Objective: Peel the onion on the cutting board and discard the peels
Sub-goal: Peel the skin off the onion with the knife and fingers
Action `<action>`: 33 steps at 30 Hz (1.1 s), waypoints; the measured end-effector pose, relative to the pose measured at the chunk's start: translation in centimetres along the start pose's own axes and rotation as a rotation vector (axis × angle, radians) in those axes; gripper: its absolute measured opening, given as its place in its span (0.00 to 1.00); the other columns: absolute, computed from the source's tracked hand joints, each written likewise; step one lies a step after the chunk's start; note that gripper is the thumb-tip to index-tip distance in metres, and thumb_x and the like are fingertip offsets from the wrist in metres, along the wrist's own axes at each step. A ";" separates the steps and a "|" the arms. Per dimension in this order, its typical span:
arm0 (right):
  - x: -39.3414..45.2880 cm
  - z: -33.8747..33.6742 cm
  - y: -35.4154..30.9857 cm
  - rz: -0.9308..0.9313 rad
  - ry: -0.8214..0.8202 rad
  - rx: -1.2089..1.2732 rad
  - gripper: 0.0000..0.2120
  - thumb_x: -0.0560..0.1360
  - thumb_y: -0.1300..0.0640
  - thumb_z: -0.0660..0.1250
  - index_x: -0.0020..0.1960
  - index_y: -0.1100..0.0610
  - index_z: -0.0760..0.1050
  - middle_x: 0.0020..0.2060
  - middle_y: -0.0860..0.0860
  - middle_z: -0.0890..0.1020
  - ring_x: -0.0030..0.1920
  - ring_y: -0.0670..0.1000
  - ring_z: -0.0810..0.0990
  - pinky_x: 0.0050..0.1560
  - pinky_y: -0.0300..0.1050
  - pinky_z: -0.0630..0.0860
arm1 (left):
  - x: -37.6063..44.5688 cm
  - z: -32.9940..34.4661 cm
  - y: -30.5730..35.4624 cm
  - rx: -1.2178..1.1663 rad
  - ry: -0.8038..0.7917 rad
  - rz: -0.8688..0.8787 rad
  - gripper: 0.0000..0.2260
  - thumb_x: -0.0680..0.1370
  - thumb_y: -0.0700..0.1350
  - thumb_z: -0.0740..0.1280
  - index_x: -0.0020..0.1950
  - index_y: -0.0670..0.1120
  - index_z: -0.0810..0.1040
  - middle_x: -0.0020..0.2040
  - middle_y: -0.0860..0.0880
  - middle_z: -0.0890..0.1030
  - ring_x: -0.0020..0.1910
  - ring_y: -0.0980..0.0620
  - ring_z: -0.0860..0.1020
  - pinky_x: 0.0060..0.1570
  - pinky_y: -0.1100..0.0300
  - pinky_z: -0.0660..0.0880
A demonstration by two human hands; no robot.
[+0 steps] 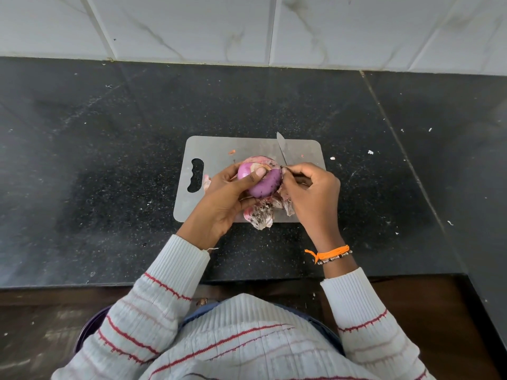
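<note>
A purple onion (263, 183), partly peeled and speckled with dark spots, is held just above the grey cutting board (219, 149). My left hand (223, 198) grips it from the left, thumb across its top. My right hand (312, 193) holds a knife (282, 148) by the handle, with its fingertips pinching skin at the onion's right edge. The blade points away over the board's far edge. Loose peels (260, 215) lie under the onion at the board's near edge.
The board lies on a black speckled countertop (109, 160) backed by a white tiled wall (247, 26). Small scraps dot the counter. A dark round bin (90, 329) shows on the floor at lower left, mostly hidden by my sleeve.
</note>
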State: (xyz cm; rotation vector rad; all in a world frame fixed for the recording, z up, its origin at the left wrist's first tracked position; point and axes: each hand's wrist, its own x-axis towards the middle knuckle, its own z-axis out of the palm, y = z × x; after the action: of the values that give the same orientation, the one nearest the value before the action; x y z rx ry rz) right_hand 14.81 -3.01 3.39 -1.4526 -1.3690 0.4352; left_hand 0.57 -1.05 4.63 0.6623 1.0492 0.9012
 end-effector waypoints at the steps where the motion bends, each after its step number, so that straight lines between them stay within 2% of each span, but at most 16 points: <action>1: 0.0 0.0 0.1 0.023 -0.005 0.021 0.04 0.74 0.65 0.67 0.45 0.63 0.81 0.37 0.53 0.83 0.37 0.45 0.81 0.39 0.35 0.78 | 0.0 0.0 0.0 0.000 0.005 0.003 0.23 0.66 0.44 0.71 0.60 0.41 0.74 0.56 0.39 0.80 0.48 0.47 0.81 0.49 0.53 0.78; 4: -0.2 0.1 0.5 0.121 -0.008 0.088 0.13 0.77 0.56 0.62 0.42 0.64 0.79 0.36 0.60 0.82 0.39 0.59 0.81 0.41 0.58 0.79 | 0.1 0.0 0.0 0.010 0.018 0.010 0.22 0.69 0.43 0.71 0.61 0.41 0.74 0.56 0.38 0.80 0.48 0.47 0.81 0.49 0.54 0.79; 5: -0.2 0.1 0.6 0.143 -0.004 0.115 0.16 0.77 0.53 0.62 0.42 0.64 0.79 0.35 0.61 0.82 0.39 0.62 0.81 0.40 0.61 0.78 | 0.1 -0.1 0.0 0.012 0.019 0.009 0.21 0.70 0.43 0.70 0.61 0.41 0.74 0.56 0.38 0.80 0.48 0.46 0.81 0.48 0.55 0.79; 6: -0.2 0.1 0.4 0.159 -0.001 0.139 0.15 0.77 0.51 0.63 0.42 0.63 0.79 0.35 0.60 0.82 0.39 0.61 0.81 0.40 0.60 0.79 | 0.2 -0.1 0.0 0.011 0.021 0.008 0.20 0.70 0.43 0.70 0.61 0.41 0.74 0.56 0.38 0.80 0.47 0.46 0.81 0.48 0.55 0.79; 9: -0.3 0.1 -0.1 0.137 -0.005 0.127 0.07 0.75 0.54 0.69 0.45 0.59 0.79 0.38 0.51 0.82 0.39 0.45 0.81 0.39 0.41 0.78 | 0.1 -0.1 0.1 0.015 0.016 0.011 0.22 0.69 0.44 0.71 0.62 0.41 0.74 0.56 0.38 0.80 0.47 0.47 0.81 0.46 0.57 0.80; 10: -0.3 0.2 0.0 0.123 -0.008 0.102 0.06 0.75 0.56 0.69 0.45 0.59 0.78 0.39 0.50 0.82 0.39 0.44 0.80 0.39 0.39 0.78 | 0.1 0.0 0.1 0.014 0.010 0.012 0.23 0.67 0.45 0.71 0.61 0.41 0.74 0.56 0.39 0.80 0.47 0.48 0.81 0.47 0.57 0.80; 15: -0.1 0.5 1.4 0.125 0.001 -0.043 0.03 0.76 0.59 0.66 0.46 0.59 0.76 0.41 0.51 0.80 0.40 0.48 0.78 0.39 0.38 0.75 | 0.1 0.0 0.0 0.003 -0.010 -0.005 0.21 0.72 0.44 0.68 0.63 0.40 0.72 0.55 0.40 0.80 0.49 0.48 0.81 0.49 0.54 0.79; 18: 0.0 0.2 2.4 0.141 0.014 -0.103 0.02 0.74 0.61 0.68 0.43 0.59 0.76 0.38 0.50 0.79 0.36 0.46 0.76 0.37 0.37 0.72 | 0.2 -0.1 0.2 -0.060 0.004 -0.043 0.24 0.72 0.44 0.68 0.65 0.39 0.68 0.58 0.38 0.78 0.52 0.44 0.81 0.47 0.47 0.79; 20: -0.2 0.2 2.7 0.129 0.015 -0.142 0.02 0.73 0.62 0.69 0.42 0.60 0.77 0.36 0.49 0.79 0.35 0.46 0.77 0.37 0.39 0.74 | 0.2 0.0 0.3 -0.089 0.008 -0.047 0.22 0.74 0.43 0.67 0.66 0.39 0.67 0.59 0.38 0.77 0.51 0.44 0.81 0.45 0.46 0.79; 22: -0.3 0.3 2.7 0.109 0.022 -0.143 0.01 0.73 0.64 0.69 0.43 0.60 0.78 0.36 0.49 0.80 0.36 0.46 0.78 0.37 0.35 0.74 | 0.1 0.0 0.3 -0.101 0.002 -0.041 0.24 0.72 0.43 0.69 0.66 0.40 0.67 0.59 0.38 0.76 0.51 0.44 0.81 0.45 0.46 0.79; 24: -0.3 0.1 2.4 0.088 0.045 -0.104 0.04 0.74 0.66 0.67 0.46 0.60 0.79 0.39 0.49 0.80 0.39 0.45 0.79 0.39 0.28 0.74 | 0.1 -0.1 0.3 -0.070 -0.007 -0.036 0.30 0.66 0.44 0.71 0.66 0.41 0.67 0.61 0.39 0.76 0.54 0.43 0.80 0.48 0.45 0.78; 27: -0.1 -0.3 1.5 -0.004 0.055 -0.046 0.08 0.75 0.66 0.64 0.52 0.61 0.80 0.44 0.48 0.81 0.45 0.43 0.80 0.47 0.30 0.76 | 0.1 -0.1 0.3 -0.034 -0.023 -0.038 0.31 0.65 0.40 0.72 0.67 0.41 0.67 0.60 0.40 0.76 0.52 0.43 0.81 0.46 0.50 0.81; 30: 0.0 -0.6 0.5 -0.159 0.022 -0.033 0.07 0.75 0.66 0.65 0.51 0.63 0.80 0.45 0.52 0.82 0.47 0.44 0.80 0.48 0.31 0.76 | 0.2 -0.1 0.3 0.023 -0.047 -0.009 0.27 0.68 0.34 0.71 0.66 0.41 0.69 0.57 0.41 0.77 0.46 0.46 0.82 0.40 0.57 0.82; 33: 0.0 -0.7 0.2 -0.261 -0.040 -0.054 0.06 0.74 0.65 0.68 0.49 0.64 0.81 0.46 0.55 0.82 0.48 0.47 0.81 0.50 0.39 0.79 | 0.0 -0.1 0.2 0.067 -0.075 0.024 0.29 0.64 0.33 0.72 0.64 0.41 0.71 0.54 0.42 0.79 0.44 0.48 0.82 0.43 0.56 0.82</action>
State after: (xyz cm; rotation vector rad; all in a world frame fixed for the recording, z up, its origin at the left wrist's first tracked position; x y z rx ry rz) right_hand 15.47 -3.30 3.51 -1.2916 -1.5878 0.2618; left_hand 0.41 -0.88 4.76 0.7606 1.0101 0.8584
